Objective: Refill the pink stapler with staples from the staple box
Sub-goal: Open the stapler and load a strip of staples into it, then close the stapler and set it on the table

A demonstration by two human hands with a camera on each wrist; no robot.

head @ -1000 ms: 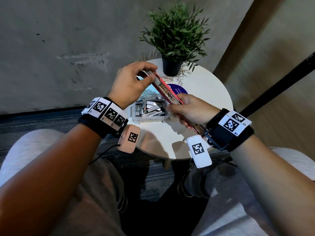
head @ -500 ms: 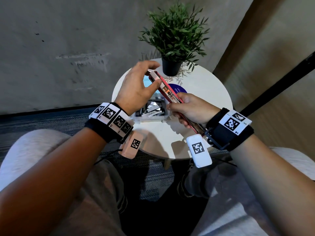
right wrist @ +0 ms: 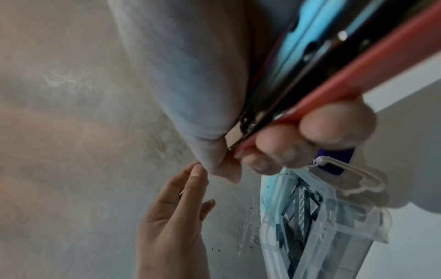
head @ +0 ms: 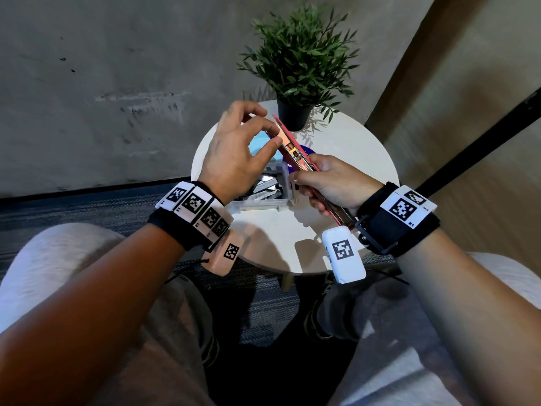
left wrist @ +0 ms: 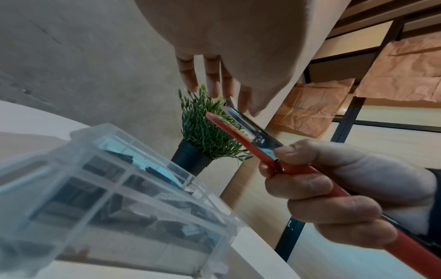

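Change since earlier: left hand had slid from the stapler's far tip toward its middle, and the wrist had lifted away from the staple box.
Right hand: nearest of the two, it gripped the pink stapler at its near half, thumb on top and fingers curled under the pink body.
Pink stapler: held in the air above the counter, it sloped up and away from the right hand toward the plant; its metal staple channel stood apart from the pink arm.
Left hand: beyond the right hand, thumb and forefinger lay against the stapler's metal edge; the other fingers were loosely spread. Whether they pinched it, I could not tell.
Staple box: clear plastic, divided into compartments holding staple strips, it sat on the counter just below the stapler, lid up.
Blue object: lay on the counter behind the staple box, partly hidden by the left hand.
Plant: in a black pot, farthest from the stapler, at the counter's back edge.
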